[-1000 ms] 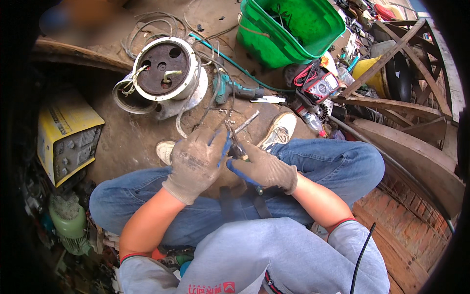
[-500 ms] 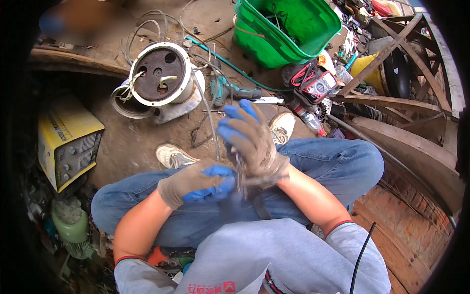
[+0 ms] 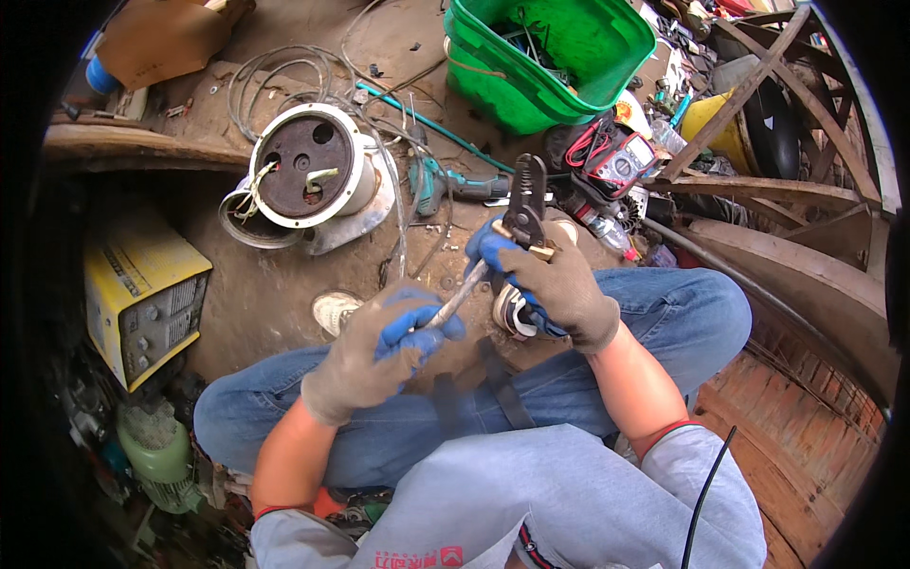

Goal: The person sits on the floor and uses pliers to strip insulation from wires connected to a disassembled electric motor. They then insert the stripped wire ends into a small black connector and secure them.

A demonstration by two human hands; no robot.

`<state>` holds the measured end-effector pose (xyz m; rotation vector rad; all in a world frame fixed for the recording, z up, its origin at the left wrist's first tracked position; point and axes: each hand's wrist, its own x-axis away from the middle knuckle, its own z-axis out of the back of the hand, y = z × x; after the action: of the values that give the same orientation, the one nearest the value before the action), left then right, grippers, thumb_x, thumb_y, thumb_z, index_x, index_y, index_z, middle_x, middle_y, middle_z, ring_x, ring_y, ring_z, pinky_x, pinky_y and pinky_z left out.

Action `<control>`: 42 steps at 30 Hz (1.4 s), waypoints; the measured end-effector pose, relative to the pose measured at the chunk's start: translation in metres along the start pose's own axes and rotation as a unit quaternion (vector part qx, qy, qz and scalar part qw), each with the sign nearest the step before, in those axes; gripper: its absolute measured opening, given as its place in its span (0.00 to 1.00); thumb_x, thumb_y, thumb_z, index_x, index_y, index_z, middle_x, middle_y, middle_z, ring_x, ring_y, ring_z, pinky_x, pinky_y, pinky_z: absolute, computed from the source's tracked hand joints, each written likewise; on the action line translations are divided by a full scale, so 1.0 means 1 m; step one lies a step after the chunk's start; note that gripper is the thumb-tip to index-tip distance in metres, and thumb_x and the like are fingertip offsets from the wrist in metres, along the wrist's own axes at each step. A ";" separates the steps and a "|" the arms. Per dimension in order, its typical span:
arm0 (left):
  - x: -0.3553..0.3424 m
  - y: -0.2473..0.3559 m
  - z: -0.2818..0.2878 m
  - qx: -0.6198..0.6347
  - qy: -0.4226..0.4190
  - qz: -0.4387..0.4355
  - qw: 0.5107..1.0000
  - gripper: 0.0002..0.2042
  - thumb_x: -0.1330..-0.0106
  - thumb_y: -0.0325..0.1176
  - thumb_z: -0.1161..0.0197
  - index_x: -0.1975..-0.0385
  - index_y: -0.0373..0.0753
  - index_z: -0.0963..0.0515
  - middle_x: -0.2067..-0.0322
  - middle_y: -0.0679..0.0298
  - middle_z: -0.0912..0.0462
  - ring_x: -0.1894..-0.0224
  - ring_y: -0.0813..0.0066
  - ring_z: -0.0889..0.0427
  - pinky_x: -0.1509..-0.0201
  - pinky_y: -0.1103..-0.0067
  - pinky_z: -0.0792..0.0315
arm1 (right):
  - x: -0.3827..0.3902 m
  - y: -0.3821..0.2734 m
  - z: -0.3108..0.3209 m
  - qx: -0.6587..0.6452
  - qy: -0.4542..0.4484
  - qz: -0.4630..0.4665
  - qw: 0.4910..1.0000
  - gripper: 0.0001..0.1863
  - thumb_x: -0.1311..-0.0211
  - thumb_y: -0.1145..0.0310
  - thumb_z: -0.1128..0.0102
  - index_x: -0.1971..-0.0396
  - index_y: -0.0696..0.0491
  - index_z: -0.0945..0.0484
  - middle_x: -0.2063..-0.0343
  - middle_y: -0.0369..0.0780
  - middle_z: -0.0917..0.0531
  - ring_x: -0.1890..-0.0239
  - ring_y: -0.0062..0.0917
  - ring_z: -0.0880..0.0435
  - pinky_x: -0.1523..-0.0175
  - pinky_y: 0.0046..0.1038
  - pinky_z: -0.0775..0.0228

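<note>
My gloved left hand (image 3: 372, 353) is closed around a grey cable (image 3: 457, 300) in front of my lap. The cable slants up and right to my gloved right hand (image 3: 559, 289). That hand is closed around a wire stripper (image 3: 527, 194) with dark notched jaws, pointing away from me. Fingers hide the stripper's handles and the cable's end. Beyond my left hand stands a round motor housing (image 3: 372, 180) with a pale rim and a brown inner plate (image 3: 301, 163). Light-coloured wires (image 3: 254, 197) come out of it.
A teal power tool (image 3: 431, 187) lies beyond my hands. Behind it stands a green bin (image 3: 507, 100) with odds and ends inside. A multimeter (image 3: 621, 163) sits to the right near a wooden frame (image 3: 749, 95). At left are a yellow machine (image 3: 142, 284) and a green motor (image 3: 156, 450).
My hands have moved apart, the right one going right and closing from spread fingers around the wire stripper. The stripper and cable now show clearly between and above the hands. My feet have shifted.
</note>
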<state>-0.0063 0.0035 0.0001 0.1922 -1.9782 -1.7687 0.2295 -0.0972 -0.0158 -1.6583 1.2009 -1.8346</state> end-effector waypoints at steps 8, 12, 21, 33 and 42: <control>-0.004 0.003 -0.015 -0.003 0.003 -0.091 0.996 0.26 0.26 0.54 0.36 0.55 0.30 0.14 0.40 0.42 0.22 0.51 0.61 0.14 0.47 0.67 0.19 | -0.004 0.056 -0.011 0.140 -0.211 0.243 0.936 0.14 0.25 0.59 0.40 0.61 0.54 0.16 0.74 0.41 0.11 0.76 0.24 0.13 0.69 0.26 0.21; 0.004 -0.001 -0.014 0.024 -0.004 -0.038 0.999 0.24 0.25 0.52 0.35 0.54 0.30 0.16 0.48 0.48 0.15 0.53 0.62 0.14 0.47 0.66 0.20 | 0.003 0.055 -0.017 0.156 -0.253 0.150 0.943 0.15 0.27 0.58 0.41 0.53 0.55 0.18 0.66 0.46 0.10 0.63 0.36 0.10 0.57 0.32 0.18; 0.017 0.002 0.002 0.142 0.025 0.008 0.990 0.23 0.27 0.50 0.34 0.55 0.31 0.17 0.48 0.49 0.16 0.43 0.57 0.18 0.39 0.62 0.25 | 0.039 -0.036 0.029 0.468 -0.047 0.289 0.834 0.34 0.49 0.60 0.24 0.40 0.53 0.24 0.49 0.49 0.20 0.46 0.49 0.18 0.42 0.47 0.25; 0.016 -0.001 0.008 0.107 -0.014 0.032 0.994 0.23 0.30 0.50 0.32 0.61 0.30 0.13 0.49 0.48 0.13 0.43 0.57 0.18 0.41 0.65 0.24 | 0.034 -0.045 0.032 0.558 -0.043 0.365 0.744 0.38 0.61 0.62 0.23 0.42 0.49 0.22 0.48 0.47 0.20 0.44 0.45 0.19 0.42 0.49 0.27; 0.019 -0.004 0.018 0.110 -0.063 0.051 0.991 0.23 0.31 0.49 0.30 0.58 0.29 0.14 0.52 0.51 0.12 0.50 0.61 0.15 0.44 0.67 0.23 | 0.037 -0.050 0.024 0.560 -0.054 0.324 0.760 0.40 0.66 0.62 0.22 0.43 0.46 0.19 0.52 0.46 0.22 0.40 0.50 0.22 0.36 0.53 0.31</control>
<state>-0.0315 0.0116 0.0000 0.0510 -2.2322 -1.5307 0.2566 -0.1054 0.0442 -0.5251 0.3105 -1.4238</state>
